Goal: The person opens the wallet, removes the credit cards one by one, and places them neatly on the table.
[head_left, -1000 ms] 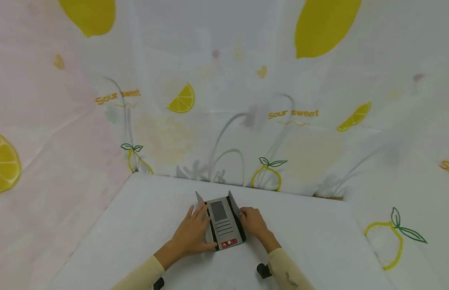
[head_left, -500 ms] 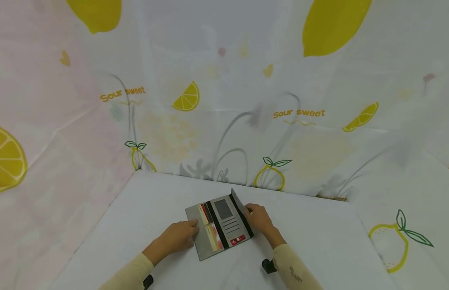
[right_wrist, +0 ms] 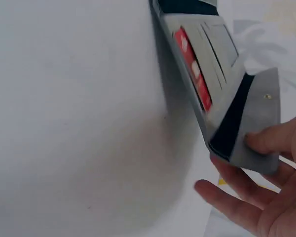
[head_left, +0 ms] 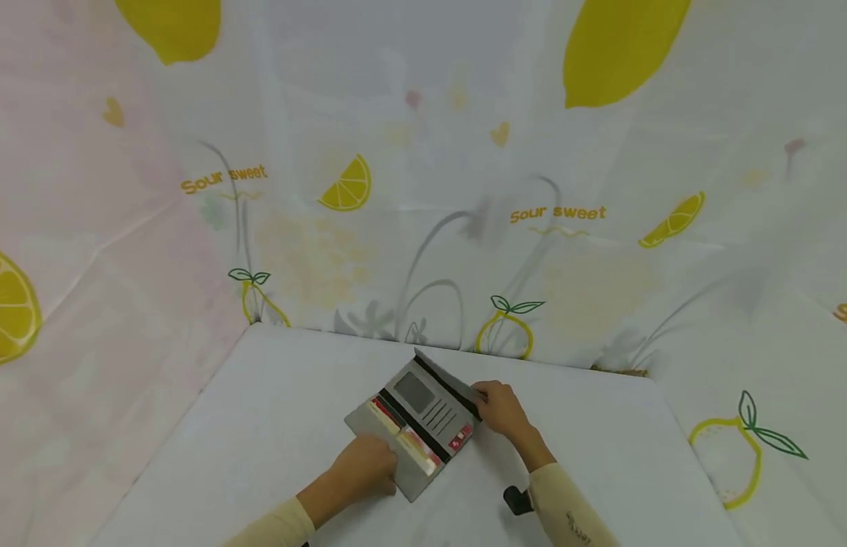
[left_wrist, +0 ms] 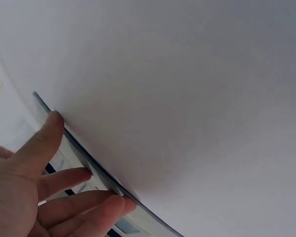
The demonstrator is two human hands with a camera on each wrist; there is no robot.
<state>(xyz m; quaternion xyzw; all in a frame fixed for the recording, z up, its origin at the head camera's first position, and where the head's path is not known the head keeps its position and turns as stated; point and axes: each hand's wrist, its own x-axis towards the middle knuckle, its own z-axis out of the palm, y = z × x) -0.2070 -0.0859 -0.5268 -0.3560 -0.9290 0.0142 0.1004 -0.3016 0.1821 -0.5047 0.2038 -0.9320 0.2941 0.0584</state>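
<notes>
A grey folding wallet [head_left: 412, 393] lies spread and turned at an angle above the white table, with cards [head_left: 418, 448] in its left panel's slots. Its middle panel has a dark window, several slits and a red card [right_wrist: 193, 69]. My left hand [head_left: 365, 465] grips the outer edge of the left panel, and the left wrist view has its thumb and fingertips along that edge. On the other side, my right hand [head_left: 503, 410] pinches the right flap [right_wrist: 264, 108], which stands folded up, a metal snap visible on it. Fingers partly cover the left panel.
The white table [head_left: 279, 395] extends around the wallet on all sides. Behind it hangs a cloth [head_left: 396, 258] printed with lemons. A black wrist camera mount [head_left: 516, 500] sits beneath the right forearm.
The left panel, raised a second ago, has swung out flat to the left, baring its cards. The wallet has since turned clockwise, and my left hand has moved down along its edge.
</notes>
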